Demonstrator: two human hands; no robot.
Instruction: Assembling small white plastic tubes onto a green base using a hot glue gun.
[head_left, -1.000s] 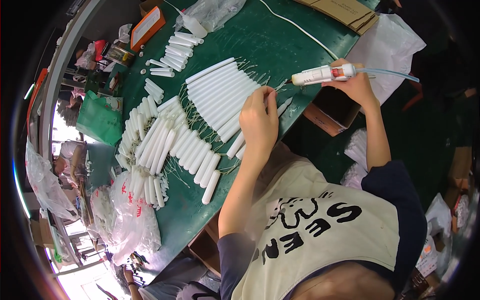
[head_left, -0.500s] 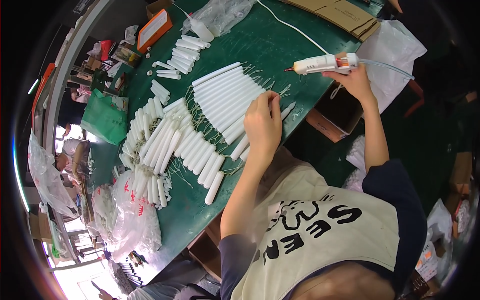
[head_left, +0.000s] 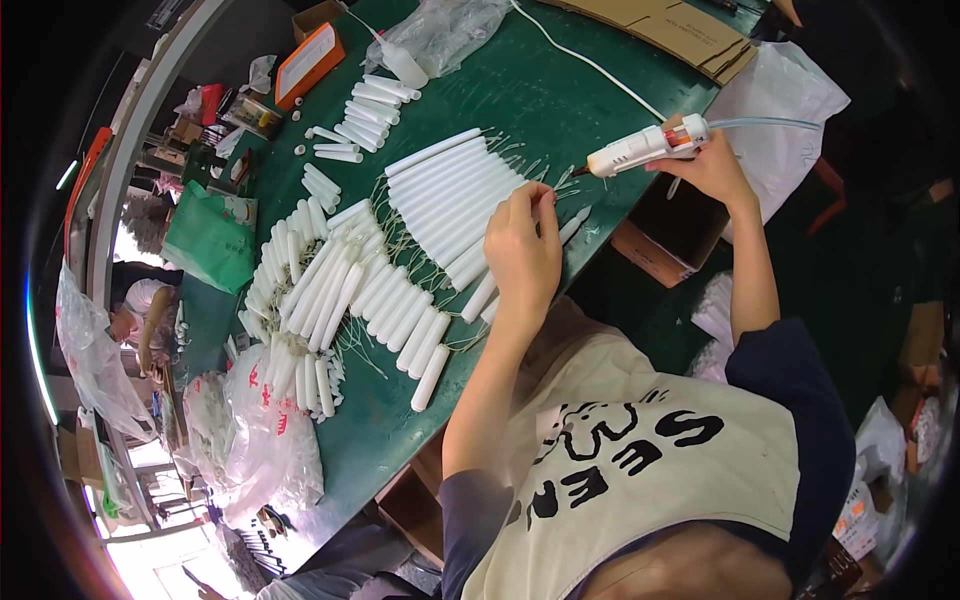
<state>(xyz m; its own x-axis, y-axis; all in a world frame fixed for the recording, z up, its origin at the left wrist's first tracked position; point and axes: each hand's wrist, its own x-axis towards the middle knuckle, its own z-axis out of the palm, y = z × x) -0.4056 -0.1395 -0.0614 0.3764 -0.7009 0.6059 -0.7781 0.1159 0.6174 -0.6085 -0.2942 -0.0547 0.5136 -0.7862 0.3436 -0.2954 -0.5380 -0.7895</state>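
My right hand (head_left: 712,165) grips a white glue gun (head_left: 640,150), its nozzle pointing left, close to the fingertips of my left hand. Those left fingers are pinched together over the right end of a neat row of white tubes (head_left: 440,190); what they hold, if anything, is too small to make out. Thin pale strings (head_left: 508,150) stick out from the ends of the tubes. A single white tube with a pointed tip (head_left: 575,222) lies just right of my left hand (head_left: 524,250).
A heap of stringed white tubes (head_left: 325,285) covers the table's left part, with short tubes (head_left: 372,112) behind. A squeeze bottle (head_left: 403,63), an orange box (head_left: 308,65) and flat cardboard (head_left: 670,30) lie farther back. An open carton (head_left: 660,250) stands below the right edge.
My right hand has brought the glue gun down and a little left, tilting it, so its nozzle is nearer my left fingertips. My left hand has hardly moved.
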